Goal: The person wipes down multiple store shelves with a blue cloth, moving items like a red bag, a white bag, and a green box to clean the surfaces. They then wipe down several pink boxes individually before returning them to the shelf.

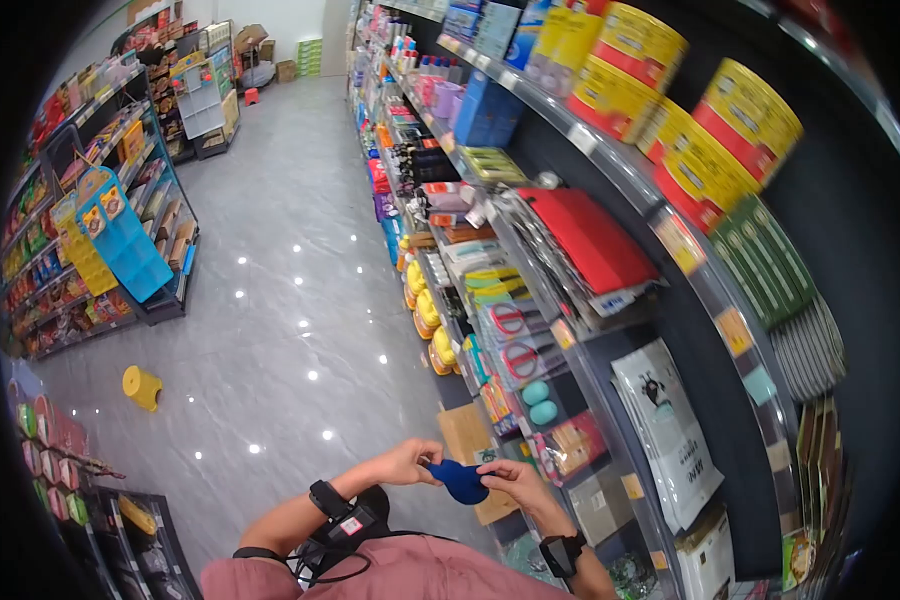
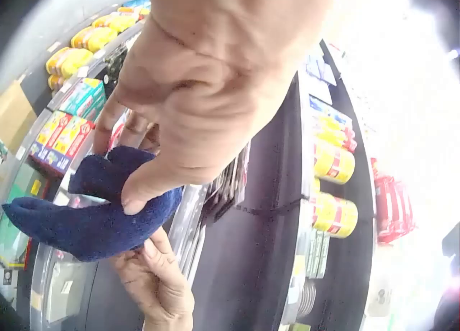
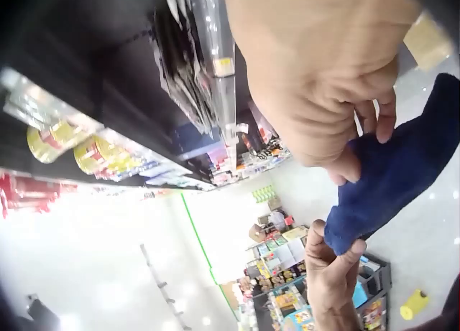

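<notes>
A soft navy blue cloth [image 1: 464,482], sock-like in shape, is stretched between both hands in front of the body. My left hand [image 1: 413,464] pinches one end, and my right hand [image 1: 518,482] pinches the other. In the left wrist view, the left thumb presses on the folded fabric [image 2: 93,227], while the right hand [image 2: 162,284] grips its lower edge. Seen from the right wrist, the cloth [image 3: 384,184] runs away from the right fingertips, and the left hand [image 3: 333,281] holds its near corner.
Stocked shelves run along the right, with yellow tins [image 1: 705,165], a red package [image 1: 590,240] and a white bag [image 1: 667,430]. A yellow stool [image 1: 142,387] stands on the shiny grey floor [image 1: 290,300]. Another shelf unit with blue hanging pockets [image 1: 125,235] is at left.
</notes>
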### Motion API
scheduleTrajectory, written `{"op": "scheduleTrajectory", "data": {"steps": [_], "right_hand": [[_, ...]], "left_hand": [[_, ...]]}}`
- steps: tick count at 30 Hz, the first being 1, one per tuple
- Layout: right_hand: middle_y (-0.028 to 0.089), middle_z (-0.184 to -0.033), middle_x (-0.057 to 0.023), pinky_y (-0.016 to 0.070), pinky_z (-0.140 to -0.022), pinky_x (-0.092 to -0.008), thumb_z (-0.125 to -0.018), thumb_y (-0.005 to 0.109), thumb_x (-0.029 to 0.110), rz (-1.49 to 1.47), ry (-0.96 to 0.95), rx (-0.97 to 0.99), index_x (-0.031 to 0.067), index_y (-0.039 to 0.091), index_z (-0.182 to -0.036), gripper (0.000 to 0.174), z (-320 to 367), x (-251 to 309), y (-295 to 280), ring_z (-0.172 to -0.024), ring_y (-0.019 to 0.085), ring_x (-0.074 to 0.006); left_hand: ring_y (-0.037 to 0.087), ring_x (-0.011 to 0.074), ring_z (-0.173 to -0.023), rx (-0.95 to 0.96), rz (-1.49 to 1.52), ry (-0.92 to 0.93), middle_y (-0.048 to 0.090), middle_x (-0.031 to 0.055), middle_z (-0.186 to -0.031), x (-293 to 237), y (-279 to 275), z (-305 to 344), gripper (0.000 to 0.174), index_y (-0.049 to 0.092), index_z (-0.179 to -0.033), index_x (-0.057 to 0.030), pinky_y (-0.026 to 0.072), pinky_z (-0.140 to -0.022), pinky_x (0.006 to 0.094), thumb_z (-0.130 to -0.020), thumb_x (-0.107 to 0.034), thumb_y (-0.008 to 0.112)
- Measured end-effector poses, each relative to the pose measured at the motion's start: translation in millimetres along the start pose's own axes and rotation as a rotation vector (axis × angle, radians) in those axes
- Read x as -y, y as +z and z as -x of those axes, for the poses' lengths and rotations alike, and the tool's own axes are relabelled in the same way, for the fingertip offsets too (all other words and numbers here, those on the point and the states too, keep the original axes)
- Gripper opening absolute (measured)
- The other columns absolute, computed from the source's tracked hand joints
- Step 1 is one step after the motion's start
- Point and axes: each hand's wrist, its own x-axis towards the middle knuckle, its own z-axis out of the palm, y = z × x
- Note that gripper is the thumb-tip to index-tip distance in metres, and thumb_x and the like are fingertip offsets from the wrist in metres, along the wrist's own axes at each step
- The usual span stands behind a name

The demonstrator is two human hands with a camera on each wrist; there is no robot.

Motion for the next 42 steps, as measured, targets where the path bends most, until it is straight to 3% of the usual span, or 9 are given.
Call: {"op": "scheduleTrajectory", "data": {"steps": [5, 7, 12, 15, 23, 25, 31, 36, 42], "right_hand": [[0.059, -0.099, -0.0025, 0.0443, -0.077, -0.0218, -0.072, 0.065, -0.003, 0.235, -0.088, 0.174, 0.0042, 0.058, -0.102, 0.031, -66.3, 47.5, 69.7, -0.088, 0.054, -0.0084], [0.057, -0.101, -0.0026, 0.0429, -0.080, -0.0224, -0.073, 0.064, -0.005, 0.269, -0.095, 0.219, 0.0043, 0.058, -0.103, 0.032, -94.8, 52.1, 95.9, -0.091, 0.053, -0.0085], [0.056, -0.104, -0.0031, 0.0404, -0.085, -0.0243, -0.072, 0.062, -0.006, 0.273, -0.108, 0.444, 0.0038, 0.056, -0.107, 0.037, -140.6, 79.3, 138.8, -0.096, 0.051, -0.0095], [0.057, -0.102, -0.0037, 0.0411, -0.084, -0.0245, -0.072, 0.063, -0.004, 0.276, -0.085, 0.452, 0.0039, 0.053, -0.109, 0.039, -168.1, 82.3, 142.1, -0.095, 0.052, -0.0102], [0.058, -0.086, -0.0073, 0.0452, -0.068, -0.0244, -0.078, 0.063, 0.026, 0.851, -0.155, -0.249, -0.0033, 0.054, -0.095, 0.035, -269.3, 79.0, 154.8, -0.073, 0.057, -0.0142], [0.054, -0.101, -0.0145, 0.0479, -0.074, -0.0275, -0.086, 0.054, 0.023, 0.227, 0.233, 0.060, 0.0009, 0.052, -0.099, 0.026, -310.6, 83.0, 153.0, -0.083, 0.057, -0.0189], [0.060, -0.095, -0.0095, 0.0514, -0.070, -0.0309, -0.090, 0.042, 0.041, -0.793, 0.400, 0.508, 0.0047, 0.056, -0.099, 0.040, -426.6, 111.3, 168.7, -0.083, 0.060, -0.0184], [0.061, -0.092, -0.0104, 0.0497, -0.071, -0.0293, -0.089, 0.045, 0.041, -0.749, 0.443, 0.629, 0.0015, 0.055, -0.100, 0.042, -504.6, 167.3, 184.6, -0.081, 0.060, -0.0179], [0.052, -0.118, -0.0135, 0.0335, -0.097, -0.0400, -0.090, 0.043, 0.033, -1.130, 0.163, 0.366, 0.0007, 0.047, -0.117, 0.043, -571.5, 233.5, 189.3, -0.110, 0.048, -0.0263]], "left_hand": [[0.052, 0.0160, -0.094, 0.002, -0.253, 0.174, 0.052, 0.0050, -0.103, -31.8, -72.9, 43.4, 0.028, 0.050, -0.079, -0.0036, 0.0431, -0.080, 0.0302, -0.068, -0.012, 0.074], [0.049, 0.0174, -0.103, -0.079, 0.119, -0.027, 0.046, 0.0068, -0.116, -36.9, -89.1, 57.0, 0.033, 0.056, -0.090, -0.0055, 0.0418, -0.083, 0.0310, -0.064, -0.011, 0.077], [0.055, 0.0151, -0.086, -0.157, -0.346, 0.003, 0.060, 0.0050, -0.088, -13.3, -136.9, 73.4, 0.030, 0.059, -0.093, -0.0034, 0.0459, -0.071, 0.0308, -0.071, -0.019, 0.072], [0.055, 0.0133, -0.086, -0.227, -0.186, -0.106, 0.060, 0.0044, -0.090, -8.9, -166.4, 72.5, 0.024, 0.060, -0.090, -0.0031, 0.0460, -0.070, 0.0305, -0.072, -0.016, 0.071], [0.051, 0.0061, -0.077, -0.336, 0.437, 0.064, 0.054, -0.0027, -0.086, -24.9, -230.6, 29.1, 0.016, 0.054, -0.092, -0.0053, 0.0423, -0.068, 0.0219, -0.080, -0.009, 0.063], [0.050, 0.0051, -0.079, -0.290, 0.457, -0.009, 0.054, -0.0028, -0.089, -29.4, -260.4, 21.3, 0.017, 0.054, -0.095, -0.0053, 0.0419, -0.070, 0.0209, -0.081, -0.011, 0.063], [0.049, 0.0037, -0.081, -0.105, 0.497, -0.189, 0.053, -0.0038, -0.093, -35.3, -347.6, -21.4, 0.019, 0.054, -0.102, -0.0081, 0.0407, -0.070, 0.0192, -0.085, -0.017, 0.058], [0.051, 0.0041, -0.073, -0.149, 0.468, -0.304, 0.057, -0.0031, -0.083, -55.6, -435.6, -54.0, 0.015, 0.055, -0.098, -0.0069, 0.0398, -0.064, 0.0174, -0.086, -0.015, 0.056], [0.050, 0.0085, -0.098, -0.299, 0.314, -0.176, 0.054, 0.0014, -0.108, -61.9, -527.7, -72.9, 0.033, 0.048, -0.117, -0.0048, 0.0393, -0.085, 0.0231, -0.085, -0.006, 0.055]]}}
